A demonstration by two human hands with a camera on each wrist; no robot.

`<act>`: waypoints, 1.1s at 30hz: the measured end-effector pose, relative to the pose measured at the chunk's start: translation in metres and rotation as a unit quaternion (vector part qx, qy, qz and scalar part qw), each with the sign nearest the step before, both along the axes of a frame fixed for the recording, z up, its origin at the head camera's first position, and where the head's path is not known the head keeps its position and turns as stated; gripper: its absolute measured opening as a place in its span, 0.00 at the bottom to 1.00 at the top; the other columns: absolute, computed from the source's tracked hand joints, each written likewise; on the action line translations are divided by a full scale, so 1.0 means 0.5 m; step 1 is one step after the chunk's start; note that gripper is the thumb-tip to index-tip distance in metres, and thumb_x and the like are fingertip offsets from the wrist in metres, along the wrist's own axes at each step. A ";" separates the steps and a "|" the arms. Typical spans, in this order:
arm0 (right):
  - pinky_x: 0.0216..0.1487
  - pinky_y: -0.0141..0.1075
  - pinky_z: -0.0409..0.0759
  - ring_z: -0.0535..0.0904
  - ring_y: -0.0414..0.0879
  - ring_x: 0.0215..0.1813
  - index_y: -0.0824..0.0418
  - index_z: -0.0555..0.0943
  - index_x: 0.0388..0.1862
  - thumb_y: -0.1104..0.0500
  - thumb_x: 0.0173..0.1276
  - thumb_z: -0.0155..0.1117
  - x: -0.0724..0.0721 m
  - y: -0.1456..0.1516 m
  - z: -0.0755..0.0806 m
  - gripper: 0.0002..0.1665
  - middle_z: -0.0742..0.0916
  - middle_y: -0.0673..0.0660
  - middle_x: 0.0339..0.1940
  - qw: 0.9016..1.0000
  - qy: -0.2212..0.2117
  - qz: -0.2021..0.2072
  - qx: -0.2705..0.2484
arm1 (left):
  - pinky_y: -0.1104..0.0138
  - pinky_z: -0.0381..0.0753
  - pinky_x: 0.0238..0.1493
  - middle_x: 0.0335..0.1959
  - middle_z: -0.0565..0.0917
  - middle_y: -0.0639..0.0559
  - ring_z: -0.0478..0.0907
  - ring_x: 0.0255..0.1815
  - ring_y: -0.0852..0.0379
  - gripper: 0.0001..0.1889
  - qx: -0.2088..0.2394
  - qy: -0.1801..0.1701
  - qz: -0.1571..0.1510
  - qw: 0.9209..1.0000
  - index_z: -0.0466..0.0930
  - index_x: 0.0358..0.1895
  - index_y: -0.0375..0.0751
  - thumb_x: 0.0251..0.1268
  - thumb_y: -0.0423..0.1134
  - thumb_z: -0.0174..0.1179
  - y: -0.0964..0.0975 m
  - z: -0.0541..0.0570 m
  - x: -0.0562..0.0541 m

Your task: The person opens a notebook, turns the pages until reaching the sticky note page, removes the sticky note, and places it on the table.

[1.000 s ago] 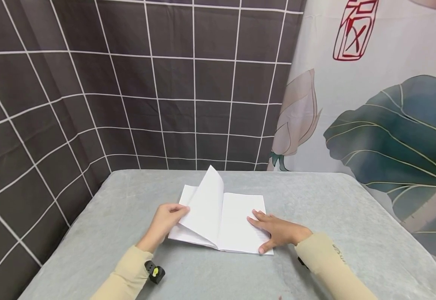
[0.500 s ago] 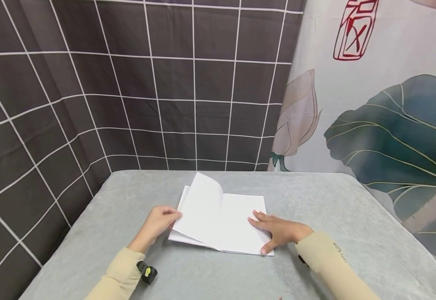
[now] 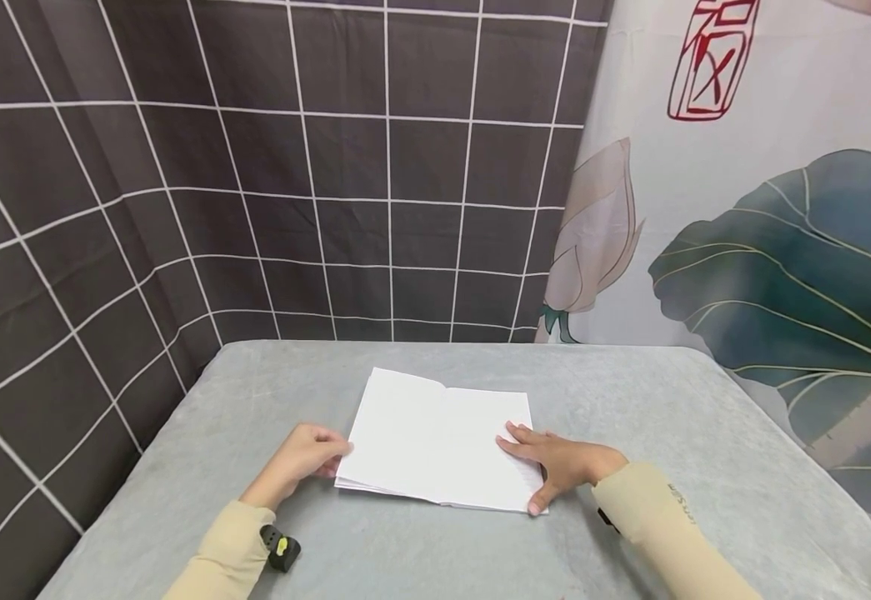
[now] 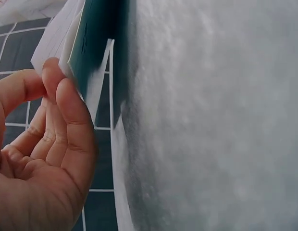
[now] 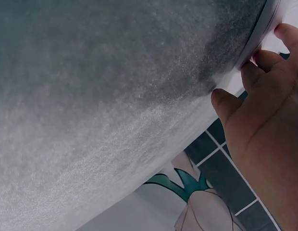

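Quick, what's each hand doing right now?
Left hand: closed, pinching the open book at its left edge.
Right hand: open, resting on the book's right edge.

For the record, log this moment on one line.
open white paper book: on grey fabric-covered table; left hand: touches left edge; right hand: spread on right page

Head view bright, pages (image 3: pixel 408 437) washed out — wrist views dimmer, soft
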State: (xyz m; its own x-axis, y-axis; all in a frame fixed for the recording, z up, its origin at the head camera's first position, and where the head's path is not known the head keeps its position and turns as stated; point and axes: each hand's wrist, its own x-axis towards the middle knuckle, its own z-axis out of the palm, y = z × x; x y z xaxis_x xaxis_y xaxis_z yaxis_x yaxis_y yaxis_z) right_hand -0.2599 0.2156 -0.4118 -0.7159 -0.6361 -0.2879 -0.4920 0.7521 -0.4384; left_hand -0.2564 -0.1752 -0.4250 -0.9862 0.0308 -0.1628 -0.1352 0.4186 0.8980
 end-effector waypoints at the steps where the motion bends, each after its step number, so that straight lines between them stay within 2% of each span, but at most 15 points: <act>1: 0.72 0.62 0.46 0.46 0.66 0.77 0.62 0.54 0.76 0.42 0.44 0.77 0.000 0.001 0.000 0.66 0.51 0.67 0.78 1.000 0.000 0.002 0.000 | 0.67 0.81 0.26 0.20 0.79 0.51 0.76 0.21 0.60 0.09 0.000 -0.002 -0.004 1.000 0.82 0.33 0.28 0.55 0.34 0.64 -0.001 -0.001 0.000; 6: 0.72 0.62 0.46 0.46 0.65 0.78 0.62 0.54 0.76 0.42 0.43 0.77 0.000 0.006 -0.001 0.66 0.51 0.67 0.78 1.000 -0.001 0.004 -0.004 | 0.68 0.80 0.26 0.19 0.78 0.52 0.75 0.20 0.61 0.09 0.009 -0.010 -0.023 1.000 0.81 0.33 0.27 0.55 0.33 0.64 -0.008 -0.005 -0.001; 12: 0.72 0.63 0.47 0.47 0.64 0.77 0.61 0.55 0.76 0.42 0.43 0.77 0.001 0.008 -0.002 0.65 0.53 0.67 0.78 1.000 0.019 0.007 -0.004 | 0.69 0.80 0.26 0.19 0.78 0.53 0.75 0.20 0.62 0.10 0.017 -0.021 -0.039 0.999 0.80 0.35 0.26 0.56 0.33 0.64 -0.014 -0.008 -0.003; 16: 0.72 0.64 0.45 0.47 0.64 0.78 0.61 0.55 0.76 0.42 0.43 0.76 0.001 0.010 -0.004 0.64 0.53 0.66 0.78 1.000 0.019 -0.001 -0.010 | 0.69 0.81 0.26 0.19 0.78 0.53 0.76 0.21 0.62 0.10 0.013 -0.026 -0.045 0.999 0.80 0.35 0.26 0.56 0.34 0.64 -0.017 -0.009 -0.004; 24: 0.71 0.63 0.47 0.50 0.64 0.77 0.61 0.58 0.75 0.40 0.44 0.75 0.002 0.010 -0.011 0.62 0.56 0.67 0.77 0.999 0.046 -0.005 -0.014 | 0.69 0.81 0.26 0.19 0.77 0.53 0.76 0.21 0.62 0.10 0.021 -0.042 -0.049 0.998 0.80 0.36 0.27 0.57 0.34 0.64 -0.021 -0.015 -0.007; 33: 0.71 0.64 0.46 0.50 0.64 0.77 0.61 0.59 0.75 0.40 0.46 0.74 0.002 0.010 -0.018 0.61 0.56 0.67 0.77 0.999 0.040 -0.012 -0.022 | 0.70 0.81 0.26 0.19 0.77 0.54 0.75 0.20 0.62 0.10 0.018 -0.044 -0.057 0.997 0.80 0.35 0.28 0.58 0.34 0.63 -0.018 -0.015 -0.003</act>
State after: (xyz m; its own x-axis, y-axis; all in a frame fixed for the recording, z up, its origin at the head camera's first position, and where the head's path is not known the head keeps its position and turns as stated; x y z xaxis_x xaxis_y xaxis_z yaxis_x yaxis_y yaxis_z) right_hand -0.2588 0.2205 -0.4206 -0.7511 -0.6286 -0.2019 -0.5077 0.7454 -0.4320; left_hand -0.2578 -0.1843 -0.4326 -0.9578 0.1489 -0.2459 -0.1683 0.4028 0.8997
